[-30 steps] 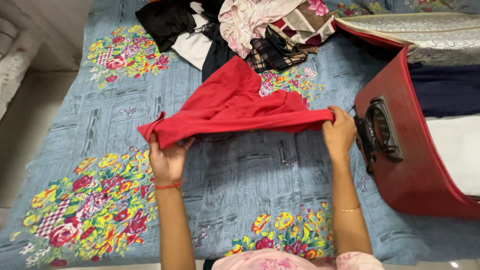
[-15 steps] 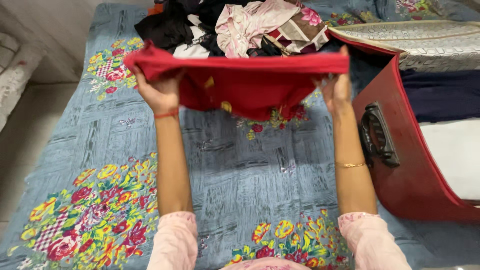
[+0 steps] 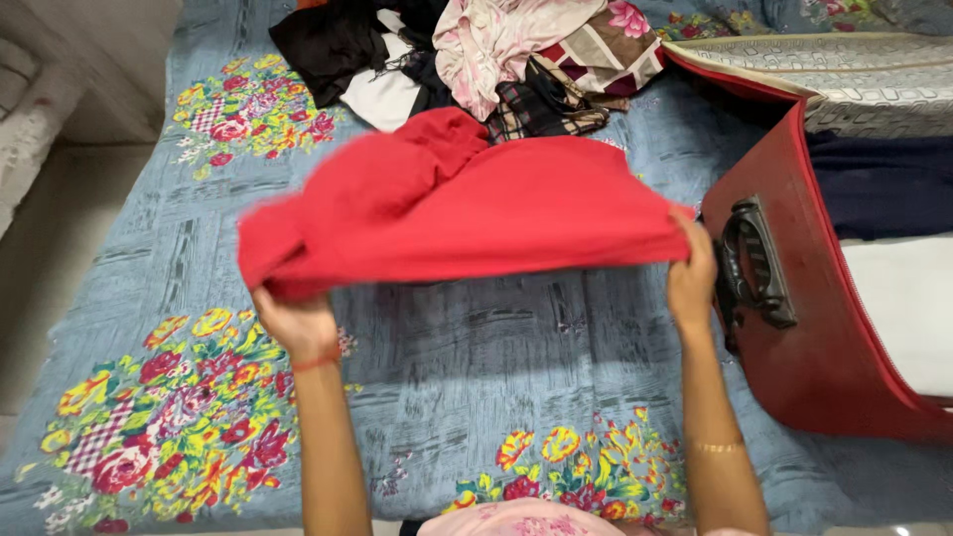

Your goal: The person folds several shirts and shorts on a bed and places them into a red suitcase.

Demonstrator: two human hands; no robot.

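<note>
Above the bed (image 3: 516,337), a red garment (image 3: 467,203) is stretched out wide between two bare hands, its cloth blurred and billowing over the blue bedsheet with its bright flower patches. At the garment's near left corner the left hand (image 3: 293,323) grips the hem, the fingers (image 3: 273,310) curled shut on the red cloth, a thin red thread around the wrist just below. At the near right corner the right hand (image 3: 692,278) pinches the other end of the hem, its fingers closed on the cloth as well; a slim gold bangle (image 3: 717,447) sits further down that forearm. The garment's far edge reaches toward a heap of clothes (image 3: 476,60) at the head of the bed, made up of black, white, checked and pink floral pieces; whether the red cloth touches that heap cannot be told, as it covers the gap.

Just beside the right hand lies an open red suitcase (image 3: 794,377), resting on the bed with its black handle (image 3: 754,263) facing the hand. Inside the case lie folded things, a dark blue piece (image 3: 884,184) above a white piece (image 3: 908,308). The suitcase's raised lid, lined with a pale patterned fabric, stands behind it at the upper right. At the bottom edge shows a bit of the person's pink floral clothing (image 3: 516,518). To the left of the bed runs a strip of pale floor (image 3: 50,258).
</note>
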